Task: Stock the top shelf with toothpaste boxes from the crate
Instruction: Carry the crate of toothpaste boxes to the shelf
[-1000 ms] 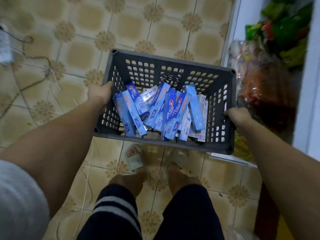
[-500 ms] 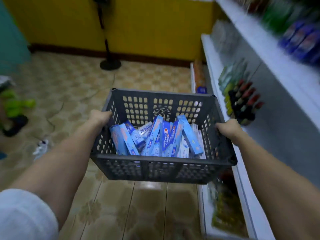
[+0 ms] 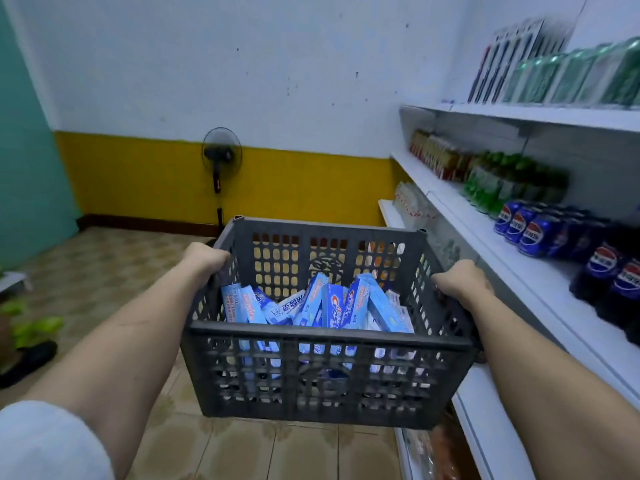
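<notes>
**A:** What is the person holding?

**B:** A dark grey plastic crate with holes (image 3: 325, 344). The left hand (image 3: 204, 259) grips the rim of its left wall. The right hand (image 3: 462, 280) grips the rim of its right wall. Both have fingers curled tight over the edge, and the crate hangs in the air.

**A:** Where are the toothpaste boxes?

**B:** The blue and white cardboard toothpaste boxes (image 3: 322, 306) lie jumbled in the crate's bottom, leaning on each other.

**A:** And where do they go?

**B:** On the white top shelf (image 3: 540, 114), up high on the right. Green packs (image 3: 571, 76) sit there already.

**A:** What could go wrong?

**B:** I think both hands are busy, so none can pick a box. Letting go with one hand could tip the crate and spill them. The crate's right corner is near the blue cola cans (image 3: 523, 225) and could knock them.
</notes>
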{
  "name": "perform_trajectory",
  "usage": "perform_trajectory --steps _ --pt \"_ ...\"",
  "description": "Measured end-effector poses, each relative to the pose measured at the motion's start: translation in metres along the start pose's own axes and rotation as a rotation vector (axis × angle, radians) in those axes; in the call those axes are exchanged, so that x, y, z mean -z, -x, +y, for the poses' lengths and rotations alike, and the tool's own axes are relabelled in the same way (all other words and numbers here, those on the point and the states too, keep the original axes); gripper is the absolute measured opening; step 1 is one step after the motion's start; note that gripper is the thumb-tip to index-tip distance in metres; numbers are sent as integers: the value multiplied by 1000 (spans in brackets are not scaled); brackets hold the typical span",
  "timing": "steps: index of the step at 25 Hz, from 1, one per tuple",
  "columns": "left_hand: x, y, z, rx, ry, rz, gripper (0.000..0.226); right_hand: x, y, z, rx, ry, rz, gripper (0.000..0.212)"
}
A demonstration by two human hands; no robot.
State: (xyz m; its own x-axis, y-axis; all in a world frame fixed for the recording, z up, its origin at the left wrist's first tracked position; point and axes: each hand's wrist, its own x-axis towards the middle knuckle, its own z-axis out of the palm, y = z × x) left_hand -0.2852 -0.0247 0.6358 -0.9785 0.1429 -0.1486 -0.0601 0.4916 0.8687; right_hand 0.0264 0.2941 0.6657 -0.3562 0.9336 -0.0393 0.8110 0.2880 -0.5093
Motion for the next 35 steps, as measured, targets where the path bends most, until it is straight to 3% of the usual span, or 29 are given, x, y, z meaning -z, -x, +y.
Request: perform_trajectory --steps 7,17,35 --pt "-53 -55 31 32 -14 -41 29 -22 -74 -9 -10 68 -25 21" --pt "-135 -161 102 38 36 50 14 -53 -241 -70 38 116 -14 26" --pt "-253 -532 177 69 -7 -59 30 -222 -506 -249 -54 160 7 27"
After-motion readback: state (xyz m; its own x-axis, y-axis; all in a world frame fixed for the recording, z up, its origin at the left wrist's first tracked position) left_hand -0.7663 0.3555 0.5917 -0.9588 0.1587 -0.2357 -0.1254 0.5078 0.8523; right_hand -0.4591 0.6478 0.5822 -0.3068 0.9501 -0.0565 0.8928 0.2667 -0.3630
